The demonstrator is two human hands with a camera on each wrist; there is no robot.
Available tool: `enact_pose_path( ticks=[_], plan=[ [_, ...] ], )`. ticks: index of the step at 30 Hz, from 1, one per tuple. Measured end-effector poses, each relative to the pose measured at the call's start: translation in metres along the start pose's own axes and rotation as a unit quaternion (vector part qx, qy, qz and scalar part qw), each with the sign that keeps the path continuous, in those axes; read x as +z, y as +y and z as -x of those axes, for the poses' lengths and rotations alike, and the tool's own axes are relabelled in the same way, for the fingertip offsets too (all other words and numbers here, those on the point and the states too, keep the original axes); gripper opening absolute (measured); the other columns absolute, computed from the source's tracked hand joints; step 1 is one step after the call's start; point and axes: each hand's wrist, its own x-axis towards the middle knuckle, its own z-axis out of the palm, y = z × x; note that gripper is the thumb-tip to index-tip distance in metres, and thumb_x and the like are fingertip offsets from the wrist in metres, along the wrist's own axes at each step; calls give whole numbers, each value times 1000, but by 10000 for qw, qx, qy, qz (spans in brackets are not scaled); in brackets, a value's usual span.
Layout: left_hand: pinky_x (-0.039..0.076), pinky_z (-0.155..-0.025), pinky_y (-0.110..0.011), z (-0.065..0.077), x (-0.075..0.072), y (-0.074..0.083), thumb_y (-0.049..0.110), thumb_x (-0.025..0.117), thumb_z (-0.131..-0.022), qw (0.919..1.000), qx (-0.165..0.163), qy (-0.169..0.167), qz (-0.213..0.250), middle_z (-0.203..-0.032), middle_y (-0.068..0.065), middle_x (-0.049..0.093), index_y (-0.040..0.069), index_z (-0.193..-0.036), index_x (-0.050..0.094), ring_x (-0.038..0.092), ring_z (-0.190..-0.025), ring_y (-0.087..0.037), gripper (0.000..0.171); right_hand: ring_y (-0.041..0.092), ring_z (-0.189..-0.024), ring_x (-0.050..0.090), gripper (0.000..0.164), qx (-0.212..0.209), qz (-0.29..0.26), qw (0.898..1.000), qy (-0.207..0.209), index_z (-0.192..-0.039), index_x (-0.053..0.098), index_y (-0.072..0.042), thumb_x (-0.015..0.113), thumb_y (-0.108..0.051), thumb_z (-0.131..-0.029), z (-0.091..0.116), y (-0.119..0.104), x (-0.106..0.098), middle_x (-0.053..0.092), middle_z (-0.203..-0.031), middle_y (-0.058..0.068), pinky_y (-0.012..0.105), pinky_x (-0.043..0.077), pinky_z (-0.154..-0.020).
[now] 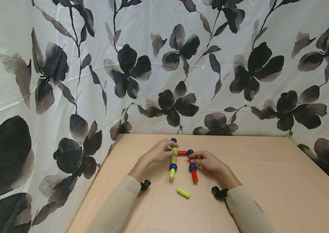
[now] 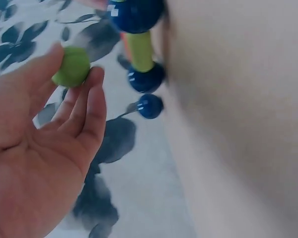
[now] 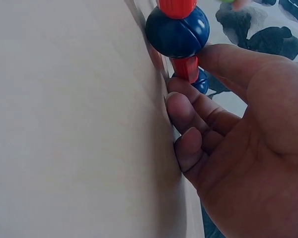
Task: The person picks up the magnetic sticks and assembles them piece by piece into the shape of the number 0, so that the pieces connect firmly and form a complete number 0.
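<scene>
My left hand [image 1: 160, 151] pinches a small rounded green piece [image 2: 72, 67] between thumb and fingertips, held apart from the joined parts in the left wrist view. Beside it lies a chain of lime-green sticks [image 1: 172, 174] and blue balls [image 1: 173, 167]. My right hand [image 1: 209, 160] grips a red stick [image 3: 186, 68] between thumb and index finger, with a blue ball [image 3: 178, 31] at its near end. A second red stick [image 1: 194, 176] extends from that ball toward me. Another red stick [image 1: 182, 152] runs crosswise between the two sides; its left end is hidden by the left hand.
A loose lime-green stick [image 1: 183, 193] lies on the tan table [image 1: 269, 181], nearer me than the joined pieces. Past the left hand is a blue ball [image 1: 174, 140] near the far edge. A floral curtain [image 1: 205, 81] hangs behind and to the sides.
</scene>
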Motion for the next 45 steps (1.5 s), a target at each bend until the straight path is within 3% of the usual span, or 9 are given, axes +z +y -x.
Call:
enact_pose_path(
  ticks=[7, 11, 15, 23, 27, 34, 39, 45],
  plan=[
    [56, -97, -37, 26, -12, 5, 26, 72, -100, 9964, 77, -524, 665, -127, 3, 69, 26, -130, 70, 66, -109, -19, 30, 24, -93, 50, 29, -48, 3, 10000, -37, -129, 72, -5, 64, -17, -104, 1, 1, -1, 70, -113, 12, 24, 45, -72],
    [55, -96, -36, 32, -20, 3, 24, 75, -98, 9910, 217, -947, 918, -125, 3, 71, 22, -128, 72, 66, -108, -20, 30, 24, -91, 50, 28, 7, 55, 10000, 1, -129, 72, -5, 64, -17, -104, 2, 0, -1, 70, -110, 11, 24, 44, -71],
    [56, -95, -34, 37, -26, 3, 22, 80, -93, 9847, 136, -1332, 1114, -124, 5, 73, 16, -127, 74, 70, -109, -21, 35, 23, -87, 50, 29, 43, 28, 10000, -20, -129, 72, -5, 64, -16, -104, 3, -2, -1, 69, -109, 10, 23, 44, -68],
    [56, -86, -30, 40, -20, 7, 21, 87, -86, 9720, 160, -1979, 1257, -115, 2, 77, 7, -124, 76, 74, -99, -32, 41, 24, -87, 49, 29, 163, -33, 9999, 15, -130, 71, -6, 65, -16, -103, 4, -6, 0, 66, -107, 9, 23, 44, -67],
    [52, -78, -25, 42, -16, 13, 18, 89, -84, 9639, 296, -2403, 1107, -113, 3, 77, 9, -119, 78, 73, -96, -34, 38, 25, -90, 50, 29, 176, -7, 9998, 14, -130, 72, -6, 65, -17, -104, 4, -7, 0, 67, -108, 9, 24, 45, -70],
    [48, -67, -20, 43, -9, 20, 16, 89, -82, 9552, 534, -2821, 721, -103, 9, 76, 11, -114, 80, 68, -82, -21, 34, 25, -91, 50, 29, 116, -24, 9999, -2, -129, 72, -6, 65, -17, -103, 4, -7, 0, 67, -107, 9, 24, 45, -70],
    [48, -67, -21, 42, -4, 21, 13, 89, -82, 9495, 542, -3006, 710, -100, 7, 77, 13, -111, 81, 62, -78, -21, 31, 26, -91, 50, 29, 107, -7, 9999, -14, -130, 72, -6, 65, -17, -104, 4, -8, 0, 67, -106, 10, 24, 45, -71],
    [49, -70, -22, 43, -2, 22, 7, 89, -81, 9490, 452, -3030, 746, -100, 8, 77, 20, -107, 82, 61, -81, -26, 30, 26, -91, 50, 29, 123, -11, 9999, -5, -130, 72, -6, 64, -16, -104, 4, -7, 0, 67, -107, 12, 24, 45, -70]
  ],
)
